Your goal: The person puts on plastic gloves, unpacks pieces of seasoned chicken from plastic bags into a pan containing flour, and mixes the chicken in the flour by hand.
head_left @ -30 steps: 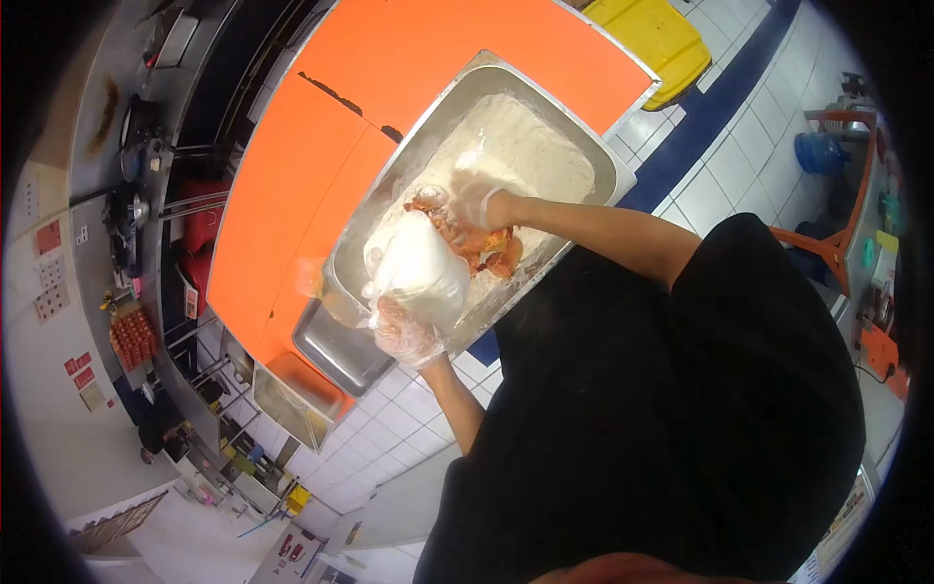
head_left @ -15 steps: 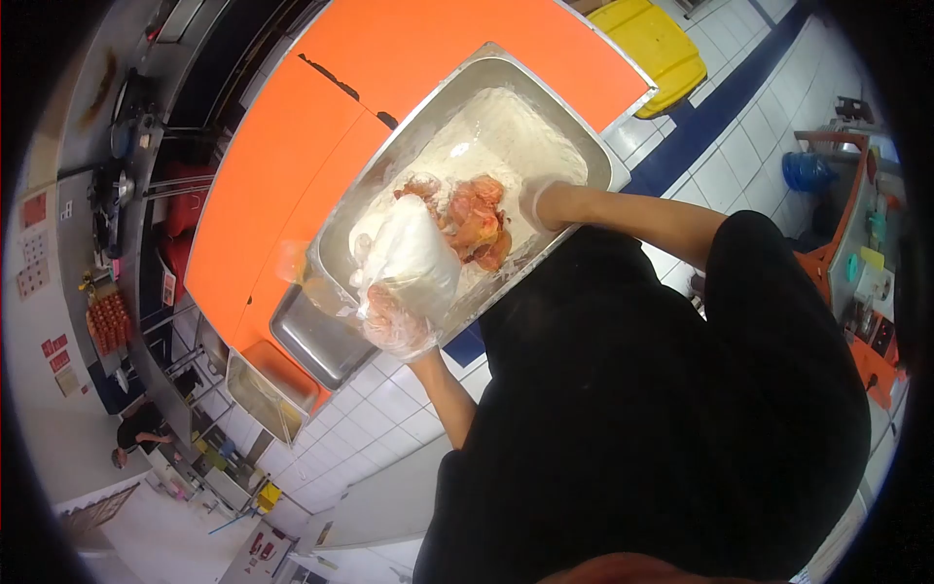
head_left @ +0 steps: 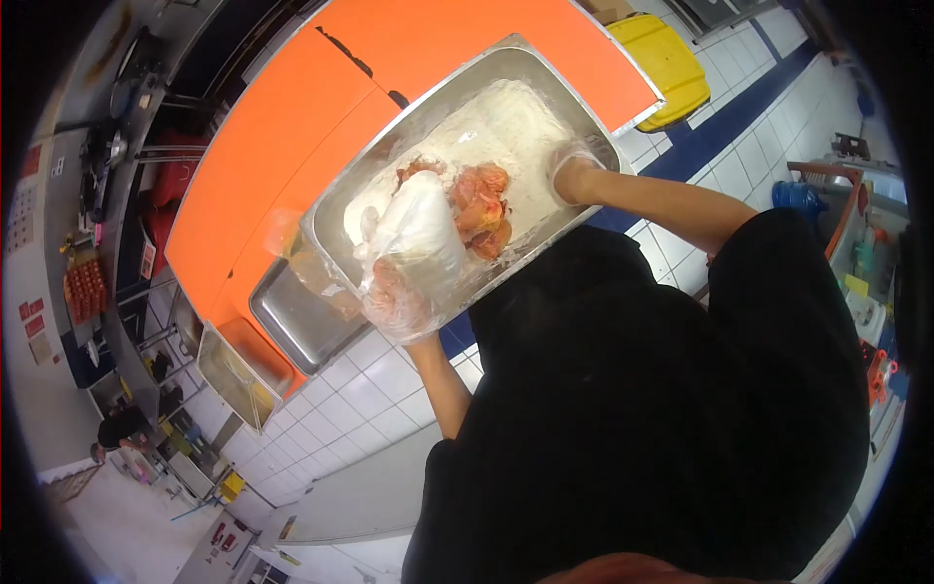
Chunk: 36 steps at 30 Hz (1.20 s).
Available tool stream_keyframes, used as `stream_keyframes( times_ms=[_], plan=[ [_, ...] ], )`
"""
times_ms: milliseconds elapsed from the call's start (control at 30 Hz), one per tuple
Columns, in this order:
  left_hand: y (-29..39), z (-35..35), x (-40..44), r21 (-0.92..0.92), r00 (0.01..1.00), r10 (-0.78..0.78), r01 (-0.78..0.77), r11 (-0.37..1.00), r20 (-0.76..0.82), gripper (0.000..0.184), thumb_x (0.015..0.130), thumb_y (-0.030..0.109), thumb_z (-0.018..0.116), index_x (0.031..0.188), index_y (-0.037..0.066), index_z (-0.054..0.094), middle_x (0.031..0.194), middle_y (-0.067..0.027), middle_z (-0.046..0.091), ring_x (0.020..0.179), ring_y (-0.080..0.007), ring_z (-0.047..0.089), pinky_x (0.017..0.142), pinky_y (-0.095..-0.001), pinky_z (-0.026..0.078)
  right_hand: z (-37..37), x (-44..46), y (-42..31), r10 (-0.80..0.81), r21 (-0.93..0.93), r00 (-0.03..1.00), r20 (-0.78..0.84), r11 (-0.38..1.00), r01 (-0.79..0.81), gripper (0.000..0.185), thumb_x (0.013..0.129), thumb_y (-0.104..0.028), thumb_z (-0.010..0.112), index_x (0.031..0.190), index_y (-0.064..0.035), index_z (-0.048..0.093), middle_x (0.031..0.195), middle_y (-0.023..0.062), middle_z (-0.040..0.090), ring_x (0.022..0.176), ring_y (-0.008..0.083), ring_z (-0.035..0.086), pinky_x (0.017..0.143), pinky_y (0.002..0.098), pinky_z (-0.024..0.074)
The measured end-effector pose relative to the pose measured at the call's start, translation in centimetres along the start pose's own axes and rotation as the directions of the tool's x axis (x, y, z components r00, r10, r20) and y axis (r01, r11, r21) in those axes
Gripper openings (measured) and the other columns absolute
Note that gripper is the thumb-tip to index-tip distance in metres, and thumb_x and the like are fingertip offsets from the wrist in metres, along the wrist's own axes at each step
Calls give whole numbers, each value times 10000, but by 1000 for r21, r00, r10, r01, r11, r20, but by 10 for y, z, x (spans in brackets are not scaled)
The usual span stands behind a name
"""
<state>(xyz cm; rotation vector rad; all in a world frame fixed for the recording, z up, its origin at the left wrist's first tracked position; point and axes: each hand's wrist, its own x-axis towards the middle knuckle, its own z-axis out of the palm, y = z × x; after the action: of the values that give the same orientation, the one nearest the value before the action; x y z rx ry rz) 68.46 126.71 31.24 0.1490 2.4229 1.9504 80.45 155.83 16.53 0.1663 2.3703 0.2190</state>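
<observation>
A deep metal tray point(head_left: 619, 178) holds pale flour point(head_left: 516, 112) with several raw, reddish meat pieces point(head_left: 480, 209) lying on it. My left hand point(head_left: 397, 297), in a clear plastic glove, closes round a whitish, clear plastic bag point(head_left: 416, 234) at the tray's near left side. The bag tilts over the flour beside the meat, and whether anything is left inside it I cannot make out. At the tray's right end is my right hand point(head_left: 572, 170), also gloved, low over the flour; its fingers are mostly hidden.
The tray stands on an orange table point(head_left: 282, 146) with dark worn marks. Beside it are a smaller metal pan point(head_left: 306, 316) and a wire-handled basket point(head_left: 233, 375). A yellow lidded bin point(head_left: 664, 73) stands beyond the table. Another person point(head_left: 122, 428) works far off at the lower left.
My right hand has shifted a little right, closer to the tray's end wall. My left hand keeps the bag over the flour. The view has turned slightly.
</observation>
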Motion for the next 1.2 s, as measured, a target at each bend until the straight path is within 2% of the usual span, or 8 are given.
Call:
stream_keyframes(
  times_ms=[367, 567, 633, 867, 933, 1000, 1100, 1200],
  plan=[
    [-7, -4, 4, -43, 999, -32, 32, 999, 16, 507, 1078, 377, 568, 676, 67, 573, 627, 29, 528, 606, -94, 437, 537, -293, 361, -19, -1, -28, 58, 433, 958, 282, 883, -181, 315, 839, -170, 639, 1096, -90, 803, 1171, 141, 760, 1100, 319, 718, 919, 458, 553],
    [-7, -9, 11, 36, 997, -26, 24, 999, 69, 496, 1078, 370, 573, 681, 75, 554, 639, 37, 516, 604, -88, 432, 538, -276, 357, -44, 5, -70, -273, 544, 962, 27, 811, 216, 320, 850, -179, 580, 1050, -34, 782, 1069, 209, 748, 1011, 382, 710, 866, 464, 539],
    [3, -3, 10, 33, 998, -9, 7, 999, 59, 504, 1081, 366, 573, 666, 84, 522, 631, 46, 484, 596, -87, 404, 529, -281, 339, -53, 1, -74, -258, 808, 955, -148, 524, 268, 355, 906, -294, 605, 953, 16, 773, 970, 279, 720, 951, 420, 704, 831, 502, 532],
    [0, -3, 15, 50, 999, -5, 2, 999, 50, 502, 1077, 373, 581, 676, 73, 558, 638, 37, 493, 601, -92, 402, 527, -295, 336, -29, -3, -33, 277, 626, 961, -17, 752, -206, 244, 818, -128, 610, 925, -13, 796, 971, 223, 753, 928, 356, 736, 819, 471, 564],
    [7, 2, 18, 73, 996, 34, -40, 997, 82, 508, 1079, 386, 569, 690, 60, 591, 646, 31, 507, 605, -101, 412, 526, -312, 345, -1, 9, -63, 317, 369, 915, -248, 905, -214, 264, 777, -119, 657, 974, -33, 812, 1022, 214, 763, 978, 340, 743, 869, 473, 566],
    [23, 8, 22, 108, 990, 31, -46, 993, 135, 482, 1084, 347, 554, 723, 35, 624, 641, 2, 549, 611, -107, 442, 535, -321, 365, -28, 3, -83, -103, 454, 995, -6, 886, 94, 289, 792, -105, 644, 1020, -23, 802, 1017, 234, 757, 986, 355, 739, 886, 464, 562],
    [25, 20, 38, 309, 962, 35, -121, 944, 270, 442, 1078, 307, 550, 783, 4, 676, 631, -76, 602, 590, -176, 500, 555, -364, 408, -69, -37, -84, 86, 856, 995, 45, 510, -83, 255, 816, -106, 637, 997, -1, 784, 956, 250, 750, 939, 375, 741, 858, 467, 571],
    [28, 45, 62, 407, 849, 179, -410, 816, 498, 430, 1073, 331, 550, 838, 5, 702, 690, -126, 645, 632, -259, 583, 604, -407, 454, -49, -40, -71, 133, 733, 982, -135, 680, 9, 268, 891, -219, 623, 981, -16, 774, 982, 231, 752, 947, 384, 736, 846, 474, 573]
  ],
)
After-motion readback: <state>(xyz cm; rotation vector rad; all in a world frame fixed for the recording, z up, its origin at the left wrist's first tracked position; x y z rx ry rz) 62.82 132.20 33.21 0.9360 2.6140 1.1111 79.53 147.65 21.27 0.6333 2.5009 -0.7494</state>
